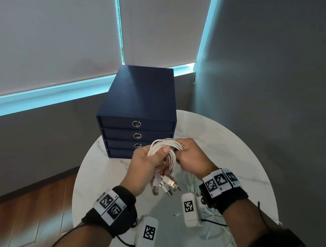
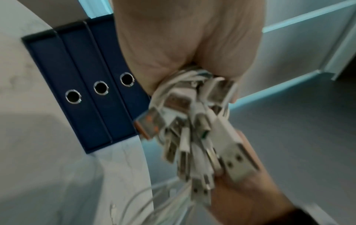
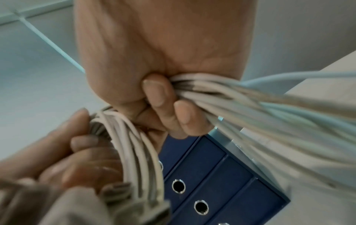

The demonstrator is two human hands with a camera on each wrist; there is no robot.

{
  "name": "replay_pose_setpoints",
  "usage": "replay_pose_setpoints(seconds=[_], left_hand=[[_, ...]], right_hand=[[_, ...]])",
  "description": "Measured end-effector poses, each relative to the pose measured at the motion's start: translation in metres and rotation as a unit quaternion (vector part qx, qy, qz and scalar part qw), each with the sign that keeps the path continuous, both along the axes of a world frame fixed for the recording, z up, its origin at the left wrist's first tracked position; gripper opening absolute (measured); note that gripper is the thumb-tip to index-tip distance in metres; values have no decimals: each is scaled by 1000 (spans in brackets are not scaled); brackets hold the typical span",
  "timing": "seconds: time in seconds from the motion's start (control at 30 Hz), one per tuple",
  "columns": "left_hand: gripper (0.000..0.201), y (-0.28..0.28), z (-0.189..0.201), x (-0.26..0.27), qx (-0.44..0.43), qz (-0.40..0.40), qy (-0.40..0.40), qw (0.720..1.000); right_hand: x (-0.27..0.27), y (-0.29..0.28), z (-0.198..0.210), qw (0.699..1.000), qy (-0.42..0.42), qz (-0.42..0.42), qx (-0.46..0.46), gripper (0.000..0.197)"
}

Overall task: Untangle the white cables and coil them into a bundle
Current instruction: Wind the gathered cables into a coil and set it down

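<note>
Both hands raised above the round marble table (image 1: 235, 151), in front of the navy drawer box (image 1: 140, 101); white cables (image 1: 163, 145) held between them as one gathered loop.

Left hand (image 1: 146, 161): fingers curled round the lower part of the loop, thumb (image 1: 164, 149) pressed across the strands from the near side; grip closed on the cables. Connector ends (image 1: 168, 185) hang in a cluster just below this hand; in the left wrist view the plugs (image 2: 194, 137) crowd out of the bottom of the fist, mostly flat USB-type metal ends, one with an orange insert; image blurred, count not readable.

Right hand (image 1: 192, 154): fist closed round the upper right side of the loop; in the right wrist view the fingertips (image 3: 183, 112) fold over a thick sheaf of strands, which runs out to the right of the fist and off frame; another arc of strands (image 3: 134, 149) passes from this fist down to the left hand (image 3: 63, 159).

Loop stands roughly upright, top arc just in front of the third drawer ring (image 1: 137, 145); hands nearly touching, cables bridging them.

More thin white cable (image 1: 214, 215) lies loose on the table below the right wrist; whether it joins the held bundle cannot be told. Drawer box has four drawers, all closed; sits at the far left edge of the table.
</note>
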State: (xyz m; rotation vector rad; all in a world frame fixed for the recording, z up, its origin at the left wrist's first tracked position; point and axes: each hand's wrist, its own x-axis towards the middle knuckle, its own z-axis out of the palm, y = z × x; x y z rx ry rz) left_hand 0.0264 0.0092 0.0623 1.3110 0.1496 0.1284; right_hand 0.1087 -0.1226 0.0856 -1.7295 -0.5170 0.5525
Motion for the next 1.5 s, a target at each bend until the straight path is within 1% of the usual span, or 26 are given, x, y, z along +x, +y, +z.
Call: replay_pose_setpoints(seconds=[0.1,0.23,0.27,0.3,0.37,0.43,0.5,0.53,0.57,0.63,0.67,0.7,0.73,0.77,0.8,0.83,0.9,0.97,1.0,1.03,1.07,1.13,1.2,1.3,1.37,1.5], left_hand=[[37,4,-1,0,-4,2,7,1000],[29,3,0,-2,-28,14,3,999],[28,2,2,-2,-38,20,3,999],[28,2,3,-2,-44,21,5,999],[30,-3,9,-4,-72,20,-4,997],[31,-6,15,-3,-108,32,-22,993],[36,-5,20,3,-147,47,-37,987],[39,-4,24,6,-167,47,-46,984],[41,-3,27,10,-182,44,-53,981],[42,-3,29,13,-206,39,-54,976],[43,-4,28,13,-218,40,-47,974],[42,-6,26,12,-234,44,-39,970],[42,-9,23,12,-252,49,-32,966],[42,-12,21,13,-262,56,-29,963],[42,-14,20,14,-259,67,-29,963],[43,-15,18,17,-242,83,-34,966],[41,-13,16,21,-192,119,-48,973],[37,-8,13,24,-134,154,-55,977],[35,-5,11,25,-94,170,-58,979],[33,-2,9,26,-55,184,-63,979],[28,0,7,26,-27,197,-65,978],[20,2,2,26,-2,216,-60,975],[19,1,-4,26,15,222,-60,973],[20,-2,-16,24,19,227,-53,972],[21,-5,-24,22,22,230,-38,972],[25,-9,-32,14,110,195,-28,974]], right_hand=[[2,0,-9,1000,-20,-4,-4,21],[5,-4,-22,991,-122,-2,-53,17],[5,-6,-25,990,-125,-4,-59,13],[5,-7,-27,990,-125,-7,-64,15],[5,-8,-31,988,-136,-31,-69,19],[2,-8,-39,980,-169,-70,-78,18],[-5,-9,-50,973,-183,-98,-104,32],[-9,-9,-59,973,-174,-105,-115,38],[-16,-8,-67,976,-163,-105,-102,35],[-27,-2,-81,976,-161,-112,-95,16],[-31,2,-85,972,-171,-123,-103,16],[-33,8,-94,963,-204,-139,-110,22],[-37,12,-91,948,-246,-129,-157,27],[-40,16,-95,947,-239,-125,-176,32],[-46,20,-92,953,-221,-124,-168,37],[-47,23,-102,957,-215,-122,-153,39],[-54,27,-112,949,-221,-143,-172,47],[-62,26,-120,954,-181,-137,-196,62],[-65,25,-124,957,-166,-113,-208,62],[-69,22,-125,959,-169,-95,-208,55],[-72,18,-121,961,-148,-80,-218,46],[-79,13,-121,963,-106,-46,-243,37],[-82,6,-119,957,-102,-15,-273,39],[-83,-3,-114,944,-144,52,-291,41],[-85,-7,-109,936,-151,96,-302,40],[-90,-9,-90,929,-126,134,-322,35]])
